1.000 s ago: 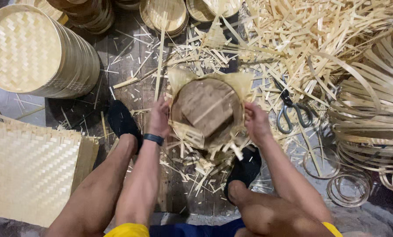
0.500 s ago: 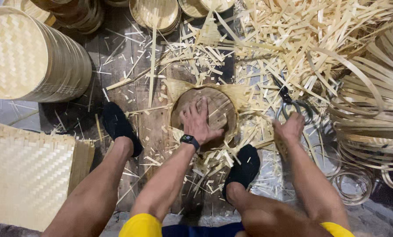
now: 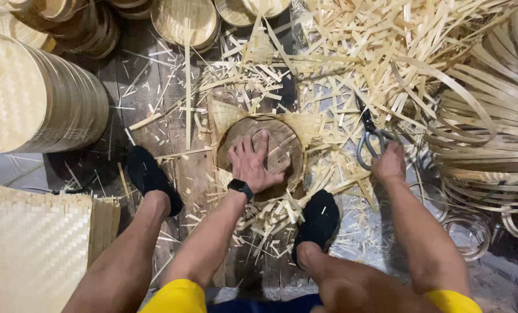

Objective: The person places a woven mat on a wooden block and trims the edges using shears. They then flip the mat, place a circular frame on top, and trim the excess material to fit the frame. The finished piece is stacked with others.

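Note:
My left hand (image 3: 252, 164) lies flat, fingers spread, on a round wooden disc (image 3: 285, 141) that presses a woven bamboo sheet (image 3: 223, 115) onto the floor between my feet. A black watch sits on that wrist. My right hand (image 3: 390, 163) reaches to the right and touches the handles of grey metal scissors (image 3: 369, 137) lying among bamboo strips. Whether the fingers have closed on the handles cannot be told.
A tall stack of round woven bamboo lids (image 3: 30, 95) stands at the left, flat woven mats (image 3: 36, 243) at the lower left. More lids (image 3: 185, 20) lie at the top. Loose bamboo strips (image 3: 374, 52) cover the floor; bent bamboo hoops (image 3: 490, 145) pile at the right.
Both hands held the disc's edges at first. Then my left hand moved on top of the disc and pressed flat, while my right hand left it and reached right to the scissors.

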